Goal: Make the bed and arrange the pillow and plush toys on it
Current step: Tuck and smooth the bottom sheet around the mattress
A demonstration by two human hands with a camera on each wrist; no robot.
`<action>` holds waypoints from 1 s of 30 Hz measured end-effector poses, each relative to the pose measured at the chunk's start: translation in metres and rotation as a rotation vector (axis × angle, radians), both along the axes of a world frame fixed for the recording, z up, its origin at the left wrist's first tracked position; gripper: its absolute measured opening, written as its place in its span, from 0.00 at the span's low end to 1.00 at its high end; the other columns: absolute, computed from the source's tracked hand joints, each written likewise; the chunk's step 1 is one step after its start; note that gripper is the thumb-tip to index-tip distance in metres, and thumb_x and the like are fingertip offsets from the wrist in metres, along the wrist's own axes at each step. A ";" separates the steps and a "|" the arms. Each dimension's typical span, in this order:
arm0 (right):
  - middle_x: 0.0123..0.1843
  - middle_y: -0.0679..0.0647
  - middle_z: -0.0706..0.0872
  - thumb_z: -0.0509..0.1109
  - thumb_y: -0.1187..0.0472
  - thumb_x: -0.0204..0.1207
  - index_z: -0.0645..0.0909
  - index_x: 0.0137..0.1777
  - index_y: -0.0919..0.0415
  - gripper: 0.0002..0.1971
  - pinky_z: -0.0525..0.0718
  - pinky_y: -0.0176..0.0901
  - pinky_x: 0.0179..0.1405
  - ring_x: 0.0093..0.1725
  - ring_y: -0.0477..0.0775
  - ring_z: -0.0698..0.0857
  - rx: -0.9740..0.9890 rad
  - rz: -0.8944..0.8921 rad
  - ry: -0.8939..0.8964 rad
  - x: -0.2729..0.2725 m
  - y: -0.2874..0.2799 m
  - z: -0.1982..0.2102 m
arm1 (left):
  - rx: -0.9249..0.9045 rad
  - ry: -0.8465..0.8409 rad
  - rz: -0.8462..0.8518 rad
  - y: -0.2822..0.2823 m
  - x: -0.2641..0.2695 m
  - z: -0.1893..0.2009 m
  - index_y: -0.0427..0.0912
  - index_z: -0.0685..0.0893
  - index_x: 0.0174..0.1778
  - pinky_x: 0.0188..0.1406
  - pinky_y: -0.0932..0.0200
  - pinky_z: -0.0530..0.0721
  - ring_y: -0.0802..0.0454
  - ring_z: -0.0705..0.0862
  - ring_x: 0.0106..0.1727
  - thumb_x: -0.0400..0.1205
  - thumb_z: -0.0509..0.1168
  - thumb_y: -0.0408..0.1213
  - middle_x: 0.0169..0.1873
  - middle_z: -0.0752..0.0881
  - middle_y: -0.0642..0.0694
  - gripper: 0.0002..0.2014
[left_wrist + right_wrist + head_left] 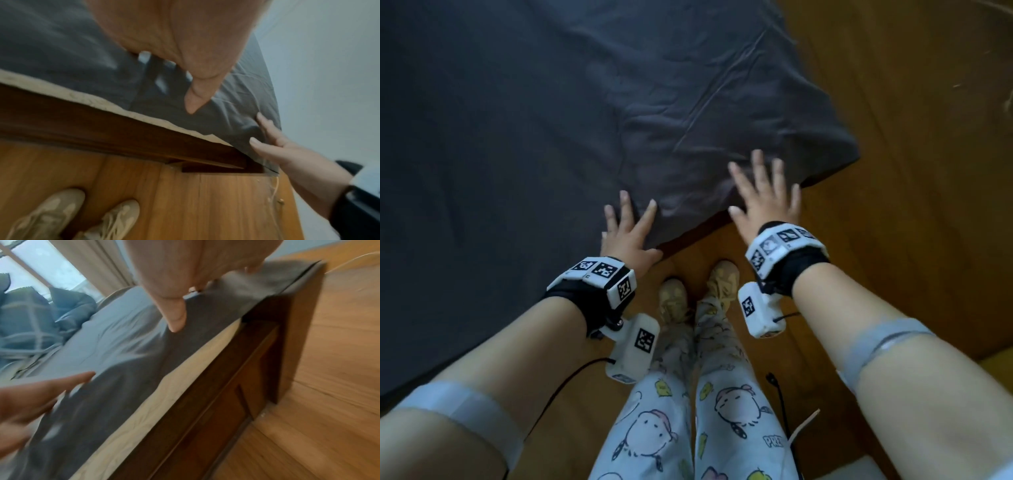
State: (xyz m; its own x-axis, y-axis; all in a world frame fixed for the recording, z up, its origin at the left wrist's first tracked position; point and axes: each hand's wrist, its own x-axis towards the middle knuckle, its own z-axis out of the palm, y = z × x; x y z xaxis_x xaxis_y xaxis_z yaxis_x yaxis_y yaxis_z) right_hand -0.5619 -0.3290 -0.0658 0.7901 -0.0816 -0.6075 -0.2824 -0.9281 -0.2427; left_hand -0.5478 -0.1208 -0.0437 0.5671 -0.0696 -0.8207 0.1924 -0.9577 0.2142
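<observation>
- Head view looks steeply down over the bed corner (pixel 774 113);
- Wrist views look low and close along the bed edge; each shows the opposite hand

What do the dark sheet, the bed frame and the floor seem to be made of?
The dark sheet looks like soft matte woven cloth, perhaps cotton: it creases and drapes over the corner. The bed frame appears to be dark stained wood with a panelled side. The floor looks like warm brown wood planks, or a laminate copy, with visible grain and seams.
</observation>
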 end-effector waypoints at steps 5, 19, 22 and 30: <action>0.83 0.55 0.61 0.61 0.54 0.82 0.64 0.78 0.52 0.25 0.66 0.52 0.76 0.79 0.60 0.64 0.051 -0.208 0.186 0.003 -0.026 0.054 | -0.157 0.172 0.194 -0.012 -0.003 0.036 0.46 0.74 0.74 0.74 0.56 0.66 0.43 0.62 0.81 0.81 0.63 0.34 0.81 0.61 0.46 0.23; 0.57 0.57 0.85 0.66 0.52 0.78 0.81 0.57 0.59 0.13 0.75 0.42 0.48 0.56 0.59 0.82 0.052 -0.306 -0.228 0.106 -0.096 0.356 | -0.279 -0.309 -0.270 -0.158 0.146 0.337 0.42 0.85 0.41 0.40 0.58 0.79 0.40 0.85 0.52 0.83 0.60 0.38 0.40 0.87 0.41 0.10; 0.52 0.57 0.86 0.65 0.50 0.78 0.80 0.56 0.59 0.14 0.76 0.42 0.47 0.49 0.56 0.81 0.055 -0.330 -0.268 0.114 -0.149 0.384 | -0.254 -0.407 -0.356 -0.217 0.161 0.362 0.47 0.76 0.23 0.40 0.58 0.76 0.47 0.79 0.41 0.82 0.58 0.41 0.28 0.79 0.48 0.19; 0.56 0.59 0.85 0.65 0.54 0.79 0.80 0.58 0.62 0.14 0.72 0.41 0.44 0.46 0.55 0.78 -0.046 -0.377 -0.173 0.121 -0.342 0.396 | -0.235 -0.415 -0.621 -0.436 0.185 0.369 0.41 0.83 0.35 0.37 0.60 0.75 0.52 0.76 0.30 0.83 0.56 0.44 0.31 0.81 0.47 0.17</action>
